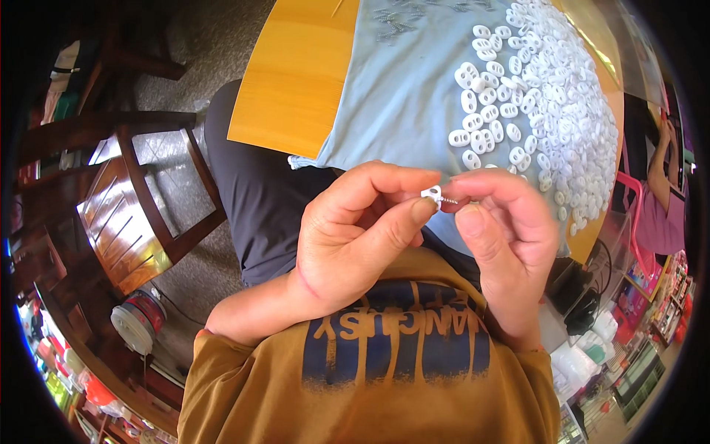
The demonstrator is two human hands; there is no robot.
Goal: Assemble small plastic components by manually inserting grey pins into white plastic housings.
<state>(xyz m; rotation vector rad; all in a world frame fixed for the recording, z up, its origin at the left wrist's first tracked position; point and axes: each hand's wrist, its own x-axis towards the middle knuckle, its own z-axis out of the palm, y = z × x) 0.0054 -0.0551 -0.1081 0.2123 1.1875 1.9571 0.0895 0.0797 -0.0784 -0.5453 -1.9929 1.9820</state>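
My left hand (pixel 362 229) pinches a small white plastic cord stopper (pixel 431 193), oval with two holes, between thumb and forefinger. A thin metal spring (pixel 449 200) sticks out of its right side. At the spring's free end, the fingertips of my right hand (pixel 503 229) are closed together; they partly hide that end. Both hands are close together in front of my chest, just off the near edge of the table. Beyond them, to the right, many similar white oval stoppers (pixel 566 111) are heaped on a blue-grey cloth (pixel 399 96). Several loose springs (pixel 392 26) lie at the cloth's far side.
Bare yellow wood of the tabletop (pixel 292 74) shows left of the cloth. A dark wooden chair (pixel 129 214) stands on the left, with a round white-and-red appliance (pixel 139 322) near it on the floor. Another person's arm (pixel 660 159) shows at far right, beyond a pink frame (pixel 637 222).
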